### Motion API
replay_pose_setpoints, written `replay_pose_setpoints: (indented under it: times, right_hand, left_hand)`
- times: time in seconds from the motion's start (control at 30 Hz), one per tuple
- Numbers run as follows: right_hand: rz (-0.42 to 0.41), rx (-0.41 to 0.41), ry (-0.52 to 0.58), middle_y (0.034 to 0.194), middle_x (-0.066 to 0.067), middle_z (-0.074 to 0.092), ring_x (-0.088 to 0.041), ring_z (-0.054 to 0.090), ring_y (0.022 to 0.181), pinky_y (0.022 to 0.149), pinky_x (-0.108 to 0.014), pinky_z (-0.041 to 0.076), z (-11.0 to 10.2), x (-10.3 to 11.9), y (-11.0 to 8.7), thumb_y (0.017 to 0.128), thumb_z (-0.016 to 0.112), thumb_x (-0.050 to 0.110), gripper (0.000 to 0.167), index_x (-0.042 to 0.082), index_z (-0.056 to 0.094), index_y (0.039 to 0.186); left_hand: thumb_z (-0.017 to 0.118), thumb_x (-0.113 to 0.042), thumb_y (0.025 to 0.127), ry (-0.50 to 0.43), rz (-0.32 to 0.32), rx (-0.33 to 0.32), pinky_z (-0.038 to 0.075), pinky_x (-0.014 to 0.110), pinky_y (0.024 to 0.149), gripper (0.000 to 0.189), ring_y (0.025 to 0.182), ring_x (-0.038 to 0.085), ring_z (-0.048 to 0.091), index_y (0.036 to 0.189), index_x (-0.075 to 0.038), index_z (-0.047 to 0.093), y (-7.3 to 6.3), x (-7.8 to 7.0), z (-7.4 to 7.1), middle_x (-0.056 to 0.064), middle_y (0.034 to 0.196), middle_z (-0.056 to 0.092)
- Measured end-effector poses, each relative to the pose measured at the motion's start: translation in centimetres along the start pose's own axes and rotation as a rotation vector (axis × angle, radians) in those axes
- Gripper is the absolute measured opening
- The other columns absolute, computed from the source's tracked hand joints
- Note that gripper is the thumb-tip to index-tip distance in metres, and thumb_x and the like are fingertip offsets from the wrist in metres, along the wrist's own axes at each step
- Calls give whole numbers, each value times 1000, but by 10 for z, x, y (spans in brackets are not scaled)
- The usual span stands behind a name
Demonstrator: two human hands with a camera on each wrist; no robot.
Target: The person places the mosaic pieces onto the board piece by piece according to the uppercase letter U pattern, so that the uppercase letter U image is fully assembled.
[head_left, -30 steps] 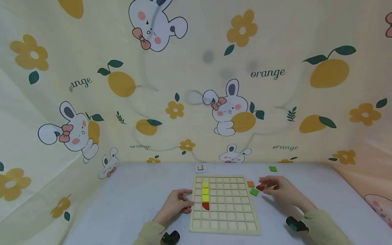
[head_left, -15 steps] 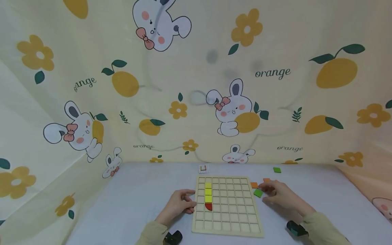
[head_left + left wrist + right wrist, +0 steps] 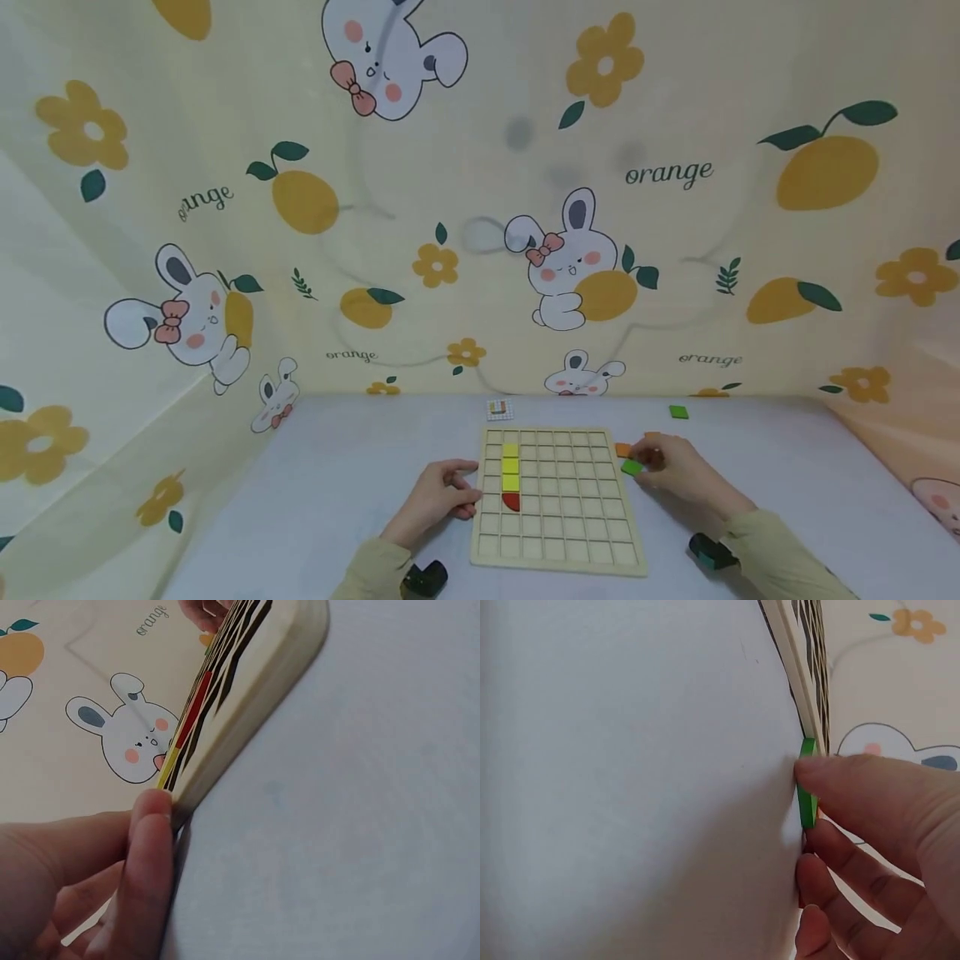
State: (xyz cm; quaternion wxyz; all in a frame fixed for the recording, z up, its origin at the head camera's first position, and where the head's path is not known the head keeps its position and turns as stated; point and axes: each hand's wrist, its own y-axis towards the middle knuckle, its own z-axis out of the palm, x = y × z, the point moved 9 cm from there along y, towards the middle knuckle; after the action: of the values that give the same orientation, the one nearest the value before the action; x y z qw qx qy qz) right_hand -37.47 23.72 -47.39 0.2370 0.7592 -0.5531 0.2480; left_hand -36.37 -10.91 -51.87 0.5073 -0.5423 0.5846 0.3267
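A pale wooden grid board (image 3: 562, 500) lies on the table; yellow square tiles (image 3: 511, 467) form a column in it above a red quarter-round tile (image 3: 512, 502). My left hand (image 3: 438, 498) touches the board's left edge with thumb and index finger, also visible in the left wrist view. By the board's right side, my right hand (image 3: 678, 473) pinches a green square tile (image 3: 630, 468) between thumb and index finger. In the right wrist view the thumb lies on this green tile (image 3: 807, 784). A sliver of red shows under the other fingers, mostly hidden.
An orange tile (image 3: 623, 450) lies beside the board, and another orange piece (image 3: 652, 434) is partly behind my right hand. Farther back are a green tile (image 3: 678, 412) and a small pattern card (image 3: 499, 409). A printed curtain (image 3: 420, 192) hangs behind the table.
One second ago my right hand held a red piece, which is now out of sight in the head view. The hand has moved slightly left onto the green tile. My left hand stays at the board.
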Motion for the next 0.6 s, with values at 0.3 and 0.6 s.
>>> replay_pose_setpoints:
  times: [0.3, 0.6]
  right_hand:
    - [59, 26, -14, 98, -2, 63, -17, 54, 84, 73, -34, 50, -2, -4, -3, 73, 79, 2, 30, 5, 68, 101]
    - [91, 31, 11, 97, -2, 63, -18, 53, 84, 70, -31, 50, -3, -7, -4, 73, 77, 0, 30, 5, 68, 101]
  left_hand:
    - [75, -2, 80, 2, 9, -1, 59, 29, 56, 51, 60, 16, 65, 127, -1, 58, 0, -3, 0, 12, 82, 60]
    - [74, 0, 80, -8, -6, 3, 58, 28, 55, 50, 59, 16, 65, 127, 0, 58, 0, -3, 0, 12, 81, 61]
